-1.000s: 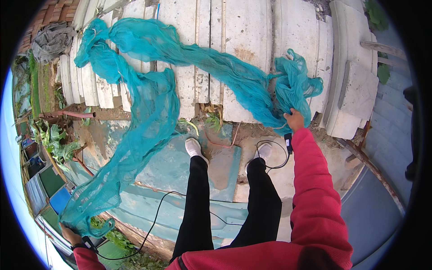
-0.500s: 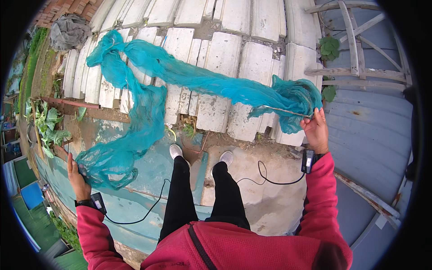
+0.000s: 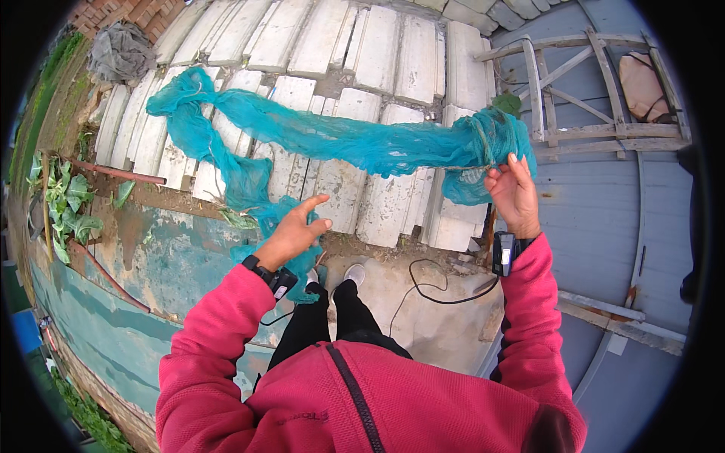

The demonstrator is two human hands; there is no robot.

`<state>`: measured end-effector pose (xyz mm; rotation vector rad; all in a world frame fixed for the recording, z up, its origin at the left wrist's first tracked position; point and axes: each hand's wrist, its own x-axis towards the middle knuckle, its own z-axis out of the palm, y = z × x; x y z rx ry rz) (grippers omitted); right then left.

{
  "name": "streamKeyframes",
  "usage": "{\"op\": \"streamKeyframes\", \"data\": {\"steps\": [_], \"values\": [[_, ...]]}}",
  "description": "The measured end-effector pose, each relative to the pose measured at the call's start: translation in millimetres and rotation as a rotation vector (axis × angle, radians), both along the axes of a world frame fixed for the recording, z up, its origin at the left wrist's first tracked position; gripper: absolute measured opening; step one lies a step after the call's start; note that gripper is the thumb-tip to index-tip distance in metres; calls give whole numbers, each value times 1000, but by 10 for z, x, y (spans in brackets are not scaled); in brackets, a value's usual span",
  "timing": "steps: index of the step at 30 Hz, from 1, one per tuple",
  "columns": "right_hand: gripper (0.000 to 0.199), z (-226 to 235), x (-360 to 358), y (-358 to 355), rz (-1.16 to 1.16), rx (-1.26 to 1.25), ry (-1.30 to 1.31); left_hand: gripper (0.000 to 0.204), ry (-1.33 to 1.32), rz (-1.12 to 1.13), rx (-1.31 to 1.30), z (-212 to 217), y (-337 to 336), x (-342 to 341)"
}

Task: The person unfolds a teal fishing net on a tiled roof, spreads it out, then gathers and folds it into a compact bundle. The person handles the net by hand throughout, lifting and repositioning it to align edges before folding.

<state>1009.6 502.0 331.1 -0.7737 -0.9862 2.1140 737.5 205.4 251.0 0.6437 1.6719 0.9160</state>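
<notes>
A long, bunched teal net (image 3: pixel 325 140) stretches over pale slabs, folding back at the far left toward my feet. My right hand (image 3: pixel 515 196) pinches the edge of its gathered right end, where a thin cord or stick runs along the mesh. My left hand (image 3: pixel 291 235) is at the net's loose near end, index finger and thumb stretched apart. Net hangs behind and below that hand, around my shoes. The left hand's other fingers are mostly hidden, and whether they touch the mesh is unclear.
Stacked pale slabs (image 3: pixel 332 189) fill the ground ahead. A wooden frame (image 3: pixel 581 132) lies on blue-grey metal sheeting at right. Leafy plants (image 3: pixel 72 200) and a reddish pipe (image 3: pixel 124 172) are at left. A black cable (image 3: pixel 453 300) trails from my right wrist device.
My left hand has swung from the far left in toward the middle, and the net's near end has come with it. My right hand has shifted slightly left and up, still pinching the net.
</notes>
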Motion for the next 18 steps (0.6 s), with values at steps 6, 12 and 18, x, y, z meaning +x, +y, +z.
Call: {"op": "streamKeyframes", "data": {"steps": [6,12,18], "values": [[14,-30,-480,-599,190,-33,-60,98,236,-154,201,-20,684,350],[19,-174,-712,-1034,506,24,-172,42,253,21,417,-63,863,406],[37,-490,-416,-688,428,-107,-315,26,223,120,504,-100,415,223]]}}
